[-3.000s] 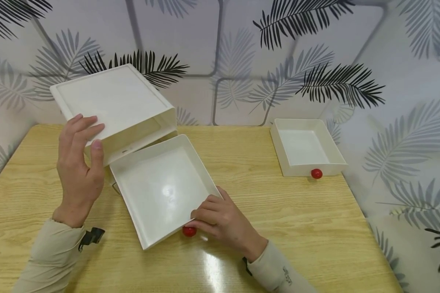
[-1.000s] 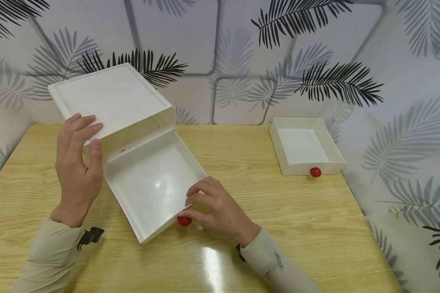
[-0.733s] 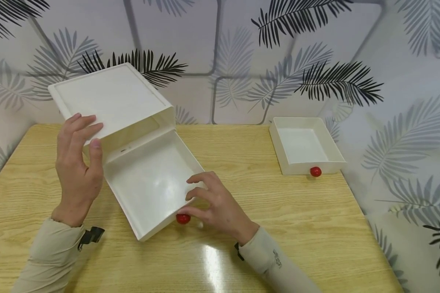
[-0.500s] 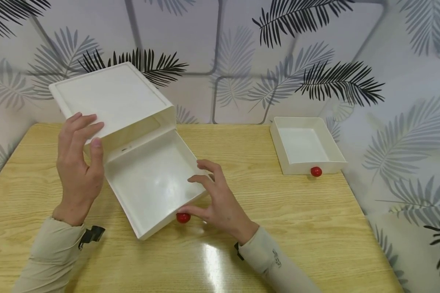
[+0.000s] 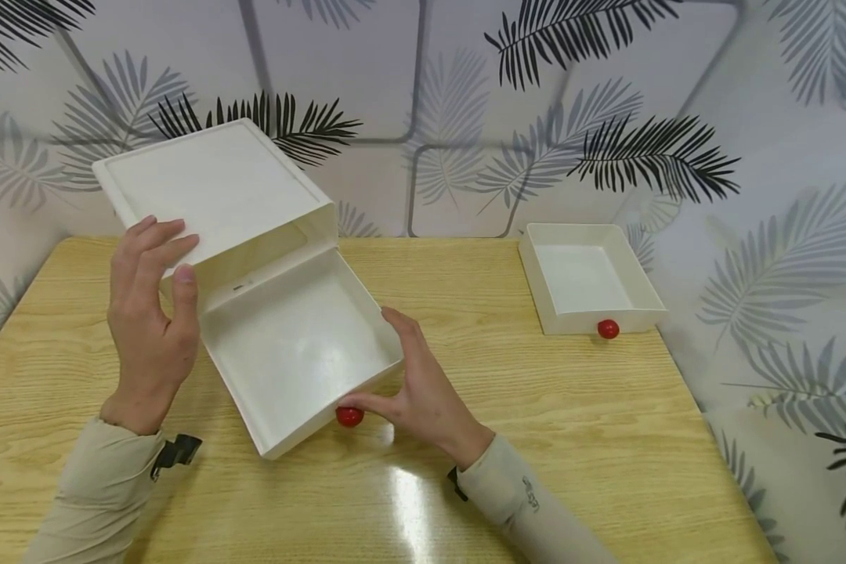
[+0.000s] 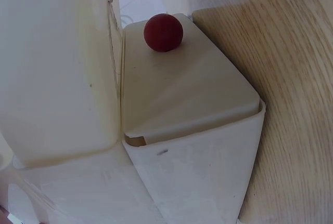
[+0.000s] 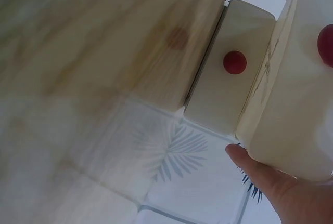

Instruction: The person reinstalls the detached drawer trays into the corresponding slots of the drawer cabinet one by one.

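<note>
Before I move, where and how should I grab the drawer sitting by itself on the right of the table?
I'd take the drawer by its front wall, just beside the red knob, coming from your side and pinching inside and out. It sits upright, open-topped and thin-walled, with the knob facing you.

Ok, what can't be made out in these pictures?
Head view: the deep inside of the white cabinet, hidden by its own top.
Head view: the right hand's other fingers, hidden behind its index finger or the upper drawer; I can't tell which.
Both wrist views: whatever the lower drawer may hold, hidden behind its front.
Right wrist view: part of the upper knob, cut off by the right edge.
Head view: the sleeve lettering, too small.
</note>
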The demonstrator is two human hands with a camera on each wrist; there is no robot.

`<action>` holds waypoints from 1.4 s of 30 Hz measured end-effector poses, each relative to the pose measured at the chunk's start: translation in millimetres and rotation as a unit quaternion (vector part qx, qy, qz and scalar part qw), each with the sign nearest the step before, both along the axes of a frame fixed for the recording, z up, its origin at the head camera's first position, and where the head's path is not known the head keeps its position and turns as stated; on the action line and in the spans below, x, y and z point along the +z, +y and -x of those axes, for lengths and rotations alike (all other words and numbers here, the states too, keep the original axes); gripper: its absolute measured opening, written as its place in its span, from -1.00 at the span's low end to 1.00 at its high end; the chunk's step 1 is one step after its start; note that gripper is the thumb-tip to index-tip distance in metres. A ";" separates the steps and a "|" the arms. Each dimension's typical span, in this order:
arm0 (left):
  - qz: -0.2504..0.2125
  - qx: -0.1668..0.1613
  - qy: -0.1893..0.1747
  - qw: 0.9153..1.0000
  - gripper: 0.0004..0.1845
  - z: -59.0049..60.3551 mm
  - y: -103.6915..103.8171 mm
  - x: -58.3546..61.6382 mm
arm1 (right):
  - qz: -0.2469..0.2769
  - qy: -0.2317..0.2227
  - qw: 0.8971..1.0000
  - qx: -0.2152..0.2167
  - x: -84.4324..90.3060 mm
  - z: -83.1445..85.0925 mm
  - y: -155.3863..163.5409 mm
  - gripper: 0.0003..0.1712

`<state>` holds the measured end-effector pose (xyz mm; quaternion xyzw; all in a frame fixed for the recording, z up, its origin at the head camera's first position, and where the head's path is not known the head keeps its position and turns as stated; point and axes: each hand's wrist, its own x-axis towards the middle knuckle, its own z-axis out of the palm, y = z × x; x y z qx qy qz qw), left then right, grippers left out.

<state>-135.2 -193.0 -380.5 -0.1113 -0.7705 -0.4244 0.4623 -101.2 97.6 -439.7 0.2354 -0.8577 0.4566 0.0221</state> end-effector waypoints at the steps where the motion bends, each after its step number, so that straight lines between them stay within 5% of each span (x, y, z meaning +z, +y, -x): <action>1: 0.000 0.000 0.000 1.000 -0.58 -0.1 0.2 0.1 | 0.001 -0.005 1.000 -0.003 0.2 0.0 -0.1 0.40; 17: 0.008 0.003 -0.007 1.000 -0.59 -1.6 -0.8 1.4 | 0.038 -0.005 0.999 0.007 -4.1 5.1 -0.6 0.30; 26: 0.008 0.001 -0.004 1.000 -0.58 -1.7 -0.4 1.9 | 0.051 0.015 0.998 0.023 -4.5 5.3 0.2 -0.63; 42: 0.007 -0.002 -0.004 1.000 -0.53 1.8 -4.4 -3.0 | 0.042 0.026 0.999 0.015 1.6 9.5 -4.5 -0.64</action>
